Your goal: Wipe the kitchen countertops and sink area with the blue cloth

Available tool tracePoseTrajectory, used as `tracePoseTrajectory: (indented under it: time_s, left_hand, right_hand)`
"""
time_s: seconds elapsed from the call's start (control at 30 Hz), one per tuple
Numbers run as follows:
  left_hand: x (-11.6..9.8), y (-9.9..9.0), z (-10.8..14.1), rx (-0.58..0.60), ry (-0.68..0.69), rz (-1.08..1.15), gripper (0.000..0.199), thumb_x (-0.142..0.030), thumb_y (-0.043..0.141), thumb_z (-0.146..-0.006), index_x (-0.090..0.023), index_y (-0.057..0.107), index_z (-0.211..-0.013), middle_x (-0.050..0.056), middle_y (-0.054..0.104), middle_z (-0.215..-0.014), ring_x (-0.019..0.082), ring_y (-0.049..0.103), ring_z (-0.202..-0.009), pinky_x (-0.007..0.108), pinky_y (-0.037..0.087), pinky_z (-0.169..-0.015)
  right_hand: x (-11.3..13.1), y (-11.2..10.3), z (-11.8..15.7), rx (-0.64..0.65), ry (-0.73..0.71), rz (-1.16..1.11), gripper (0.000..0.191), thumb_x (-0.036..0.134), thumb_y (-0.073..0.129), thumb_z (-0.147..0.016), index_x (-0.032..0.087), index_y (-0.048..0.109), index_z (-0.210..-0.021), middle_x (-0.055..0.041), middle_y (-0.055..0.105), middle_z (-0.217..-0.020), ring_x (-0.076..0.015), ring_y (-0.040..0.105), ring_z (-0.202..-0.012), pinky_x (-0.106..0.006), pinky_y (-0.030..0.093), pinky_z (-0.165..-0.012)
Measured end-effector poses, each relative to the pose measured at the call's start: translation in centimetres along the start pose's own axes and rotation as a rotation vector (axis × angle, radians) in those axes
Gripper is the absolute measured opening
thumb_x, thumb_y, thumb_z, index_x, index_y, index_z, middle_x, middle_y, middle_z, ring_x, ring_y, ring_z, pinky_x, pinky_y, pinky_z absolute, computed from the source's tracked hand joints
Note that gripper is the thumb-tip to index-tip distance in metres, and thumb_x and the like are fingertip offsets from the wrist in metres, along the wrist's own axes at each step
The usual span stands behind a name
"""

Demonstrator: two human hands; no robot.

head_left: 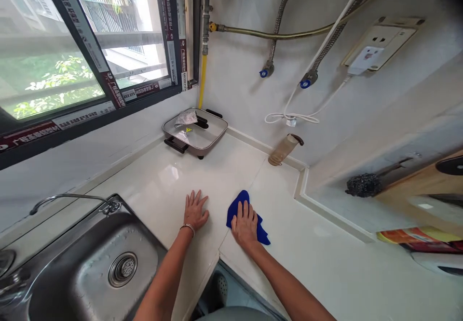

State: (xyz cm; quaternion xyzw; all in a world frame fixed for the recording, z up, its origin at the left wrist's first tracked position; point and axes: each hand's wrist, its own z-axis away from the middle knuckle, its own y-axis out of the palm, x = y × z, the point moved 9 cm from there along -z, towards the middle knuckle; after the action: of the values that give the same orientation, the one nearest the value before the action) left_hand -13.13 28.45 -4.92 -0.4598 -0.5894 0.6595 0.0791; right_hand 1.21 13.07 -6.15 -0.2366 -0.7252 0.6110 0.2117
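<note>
We have the sink [96,270] at the table's [307,258] left edge, lidded pan [210,135] in the back corner. Our left hand [196,213] rests on the table, grip open; our right hand [245,224] lies open-gripped atop the blue cloth [233,210], near the front inner corner.

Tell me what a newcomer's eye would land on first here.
Most likely the vivid blue cloth under the right hand, standing out against the white countertop. After that, perhaps the steel sink at lower left and the glass-lidded pan in the countertop's far corner.
</note>
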Motion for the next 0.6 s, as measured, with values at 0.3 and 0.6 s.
tracePoseTrajectory:
  time_s: [0.3,0.6]
  left_hand:
    - [3.1,-4.1,8.3,-0.133,-0.018,0.21,0.04,-0.021,0.036,-0.093,-0.019,0.065,-0.12,0.012,0.059,-0.145,0.024,0.037,-0.148,0.054,0.037,-0.124]
    - [9.4,-7.7,22.9,-0.344,-0.533,0.653,0.044,-0.048,0.046,-0.089,-0.019,0.068,-0.114,0.01,0.08,-0.103,0.021,0.075,-0.084,0.037,0.063,-0.078]
  right_hand:
    - [4.6,-0.6,6.3,0.044,-0.166,-0.022,0.066,0.035,0.037,-0.094,0.013,0.026,-0.155,-0.0176,0.027,-0.163,-0.0339,0.028,-0.147,-0.051,0.024,-0.117]
    - [5.7,-1.1,8.4,0.042,-0.29,0.023,0.065,0.032,0.036,-0.094,0.011,0.024,-0.155,-0.016,0.023,-0.165,-0.0325,0.024,-0.149,-0.05,0.025,-0.118]
